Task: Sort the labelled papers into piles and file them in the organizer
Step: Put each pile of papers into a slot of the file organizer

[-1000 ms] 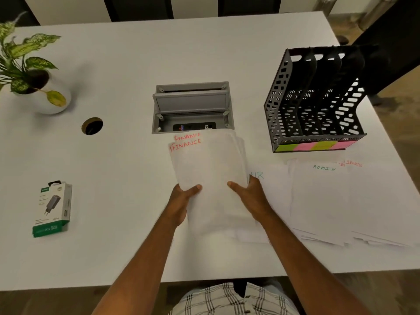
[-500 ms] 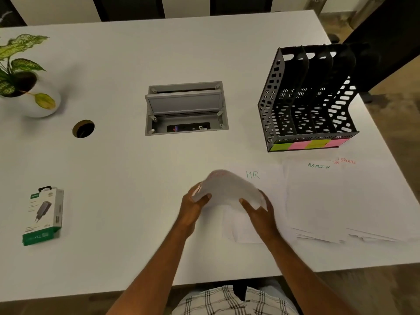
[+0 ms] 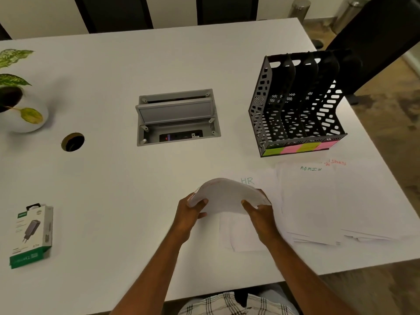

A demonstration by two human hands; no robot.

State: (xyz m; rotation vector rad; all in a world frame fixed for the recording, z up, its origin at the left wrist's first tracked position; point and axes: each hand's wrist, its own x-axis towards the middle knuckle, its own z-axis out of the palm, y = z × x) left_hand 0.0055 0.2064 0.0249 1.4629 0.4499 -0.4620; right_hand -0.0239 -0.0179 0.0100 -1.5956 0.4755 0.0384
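- Left hand (image 3: 189, 214) and right hand (image 3: 261, 214) each grip an edge of a bowed paper stack (image 3: 227, 196).
- HR pile (image 3: 256, 185) beneath; organizer (image 3: 297, 105) well apart.

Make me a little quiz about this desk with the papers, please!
1. True or false: both hands, left and right, hold the bent stack of papers.
2. Which word is written on the sheet just behind that stack? A) HR B) LEGAL C) SALES
3. Fill in: the slots of the black organizer hold ___ papers.

Key: 1 true; 2 A; 3 no.
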